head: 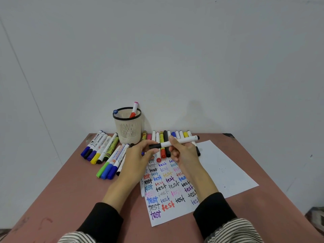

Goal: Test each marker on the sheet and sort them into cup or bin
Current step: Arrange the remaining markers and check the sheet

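Marker with a white barrel and black cap lies crosswise above the sheet, held by both hands: the right hand wraps its fingers round the barrel, while the left hand pinches the black cap end between thumb and fingertips. This looks like the uncapping step before a test stroke, though it could equally be recapping after one; the cap appears seated on the barrel. The sheet, at 6 o'clock from the marker, already carries many coloured "test" words, with bare paper toward 3 o'clock. The cup stands at 10 o'clock from the hands, holding a red marker and a blue one. No bin is in view. If uncapping, the next move calls for a straight pull along the barrel, then tipping the nib down onto bare paper. More markers lie in a row at 12 o'clock and in clusters at 9 o'clock on the surface
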The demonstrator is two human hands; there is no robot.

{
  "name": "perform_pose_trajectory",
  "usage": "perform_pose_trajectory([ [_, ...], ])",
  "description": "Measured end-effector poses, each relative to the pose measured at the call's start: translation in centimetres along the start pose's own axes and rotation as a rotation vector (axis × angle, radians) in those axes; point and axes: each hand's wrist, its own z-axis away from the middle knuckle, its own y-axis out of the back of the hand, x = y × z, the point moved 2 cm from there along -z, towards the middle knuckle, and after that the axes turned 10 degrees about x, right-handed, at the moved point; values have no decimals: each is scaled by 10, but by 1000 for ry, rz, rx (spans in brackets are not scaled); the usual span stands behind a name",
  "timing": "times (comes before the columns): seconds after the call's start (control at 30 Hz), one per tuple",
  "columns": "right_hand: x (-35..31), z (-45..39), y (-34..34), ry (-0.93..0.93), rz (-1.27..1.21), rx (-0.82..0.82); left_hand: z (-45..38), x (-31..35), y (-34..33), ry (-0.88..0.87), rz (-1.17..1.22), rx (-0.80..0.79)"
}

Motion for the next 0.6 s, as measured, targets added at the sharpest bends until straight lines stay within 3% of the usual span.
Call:
perform_pose_trajectory([
  [0.4,-2,4,-2,69,42,-76,5,5,-2,-47,-157,-69],
  [0.6,0,3,-4,28,-28,-44,5,12,-3,-83,-91,-48],
])
